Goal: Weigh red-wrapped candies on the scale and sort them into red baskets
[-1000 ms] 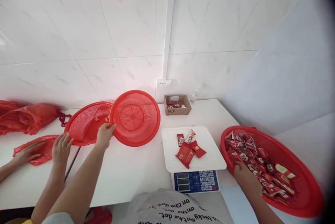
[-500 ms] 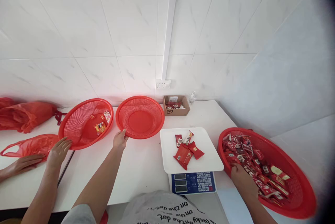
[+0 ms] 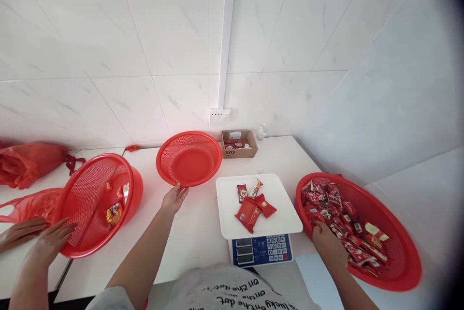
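My left hand [image 3: 175, 199] is at the near rim of a red plastic basket [image 3: 163, 165] with nothing in it. Its fingers are stretched out and slightly apart, one fingertip at the rim. My right hand [image 3: 328, 242] grips the near left rim of a larger red basket [image 3: 402, 281], tilted at the table's right end and holding many red snack packets [image 3: 351, 218]. Between my hands, several red and white packets [image 3: 250, 211] lie on the white pan [image 3: 226, 220] of a digital scale [image 3: 261, 250].
At left, a co-worker's hands [image 3: 50, 240] are at another red basket [image 3: 94, 160], tipped, with a few packets inside. Red plastic bags [image 3: 32, 162] lie behind. A small cardboard box [image 3: 239, 151] of packets and clear plastic [image 3: 261, 131] sit near the tiled wall.
The co-worker's basket has moved left and nearer and tipped more steeply. My left hand's fingers have loosened from the rim. My right hand keeps its grip; the view has shifted slightly.
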A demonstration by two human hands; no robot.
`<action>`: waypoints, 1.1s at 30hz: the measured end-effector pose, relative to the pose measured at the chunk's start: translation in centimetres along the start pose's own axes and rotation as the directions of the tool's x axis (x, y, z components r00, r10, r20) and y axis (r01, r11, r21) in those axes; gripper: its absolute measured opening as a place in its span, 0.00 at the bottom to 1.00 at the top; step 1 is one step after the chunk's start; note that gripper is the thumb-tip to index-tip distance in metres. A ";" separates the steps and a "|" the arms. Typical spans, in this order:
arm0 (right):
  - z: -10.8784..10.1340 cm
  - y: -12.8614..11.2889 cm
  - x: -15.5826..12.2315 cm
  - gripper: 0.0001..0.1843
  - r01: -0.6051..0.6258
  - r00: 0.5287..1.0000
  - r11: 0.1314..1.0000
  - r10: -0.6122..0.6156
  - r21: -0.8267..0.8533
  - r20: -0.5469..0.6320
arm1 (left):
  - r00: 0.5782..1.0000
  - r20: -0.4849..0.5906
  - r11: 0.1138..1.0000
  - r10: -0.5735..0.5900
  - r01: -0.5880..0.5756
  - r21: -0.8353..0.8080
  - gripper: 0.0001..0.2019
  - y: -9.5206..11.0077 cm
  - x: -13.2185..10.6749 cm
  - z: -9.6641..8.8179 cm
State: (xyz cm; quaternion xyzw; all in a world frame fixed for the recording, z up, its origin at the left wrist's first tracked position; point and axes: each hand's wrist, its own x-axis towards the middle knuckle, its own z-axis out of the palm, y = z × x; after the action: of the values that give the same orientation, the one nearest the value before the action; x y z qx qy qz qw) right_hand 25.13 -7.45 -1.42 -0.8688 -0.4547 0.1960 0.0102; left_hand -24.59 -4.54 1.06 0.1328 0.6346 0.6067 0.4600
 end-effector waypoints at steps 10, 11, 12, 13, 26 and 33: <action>-0.4 -0.1 0.1 0.26 -0.023 0.999 1.000 0.023 0.002 0.036 | 0.914 0.338 0.822 0.226 -0.365 0.437 0.10 -6.1 -7.2 8.9; -0.4 0.0 0.2 0.26 -0.021 0.999 1.000 0.020 0.006 0.038 | 0.875 0.420 0.784 0.240 -0.430 0.447 0.13 -6.6 -8.0 10.1; -0.4 0.1 0.2 0.26 -0.020 0.999 1.000 0.019 0.011 0.041 | 0.835 0.493 0.748 0.243 -0.485 0.453 0.16 -7.1 -8.6 11.3; -0.4 0.1 0.2 0.26 -0.019 0.999 1.000 0.019 0.015 0.045 | 0.798 0.554 0.715 0.238 -0.530 0.457 0.20 -7.6 -9.2 12.5; -1.0 0.5 0.6 0.24 0.021 0.995 0.999 -0.025 0.043 0.092 | 0.622 0.779 -0.070 -0.075 -0.783 0.618 0.40 -11.2 -12.1 22.0; -1.1 0.8 0.8 0.23 0.054 0.992 0.998 -0.059 0.044 0.111 | 0.519 0.855 -0.102 -0.007 -0.851 0.516 0.34 -12.0 -11.7 22.3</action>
State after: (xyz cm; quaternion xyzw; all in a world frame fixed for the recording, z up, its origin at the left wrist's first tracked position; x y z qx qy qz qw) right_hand 26.50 -7.10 -0.83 -0.8427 -0.4749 0.2535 0.0080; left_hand 3.05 -1.31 -1.12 0.8058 0.5628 0.0648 0.1724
